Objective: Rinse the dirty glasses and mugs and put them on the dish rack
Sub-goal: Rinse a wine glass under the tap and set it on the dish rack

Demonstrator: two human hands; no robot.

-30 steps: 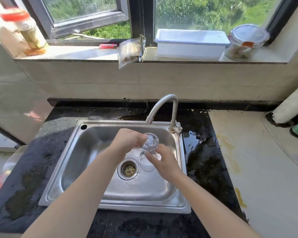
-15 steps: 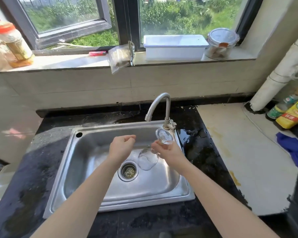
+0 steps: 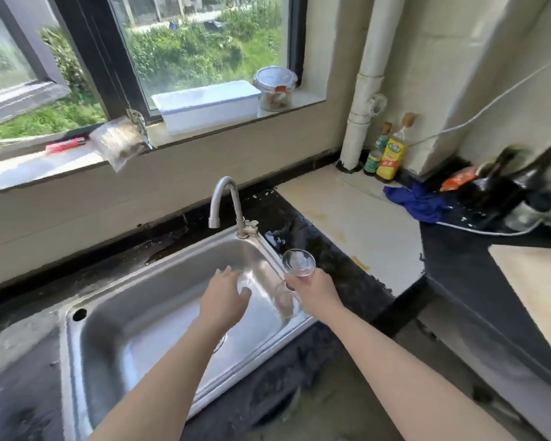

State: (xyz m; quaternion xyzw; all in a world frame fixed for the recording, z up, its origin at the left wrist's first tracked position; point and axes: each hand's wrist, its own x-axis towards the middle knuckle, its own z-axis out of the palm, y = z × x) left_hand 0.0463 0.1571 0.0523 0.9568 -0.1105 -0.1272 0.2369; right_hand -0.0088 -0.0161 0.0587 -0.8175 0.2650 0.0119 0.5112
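Right hand [image 3: 312,291] is clamped round the stem of a clear stemmed glass [image 3: 299,262]. The glass is held upside down, foot on top, bowl hanging below the fingers, right over the sink's right rim.

Head view, only one available:
- Left hand [image 3: 225,297] is over the sink [image 3: 124,329] with fingers loose and apart. It holds nothing and is near the glass without touching it.
- Tap [image 3: 218,198] spout points into the basin. No stream visible; motion blur, so can't be sure.
- Dish rack is not in frame. To the right: pale worktop [image 3: 347,214], blue cloth [image 3: 417,202], blurred dark bottles, and the corner of a light cutting board [image 3: 538,291].

My read on the step: rinse looks done and the glass is inverted to drain, so this is the start of the carry to the rack.

Next move calls for:
- Find the rack, probably off to the right out of view.
- Keep the stem pinch firm; wet glass will be slippery.
- Clear the sink rim and tap body with the bowl.
- Set it down rim first, gently. The thin stem is the weak point.
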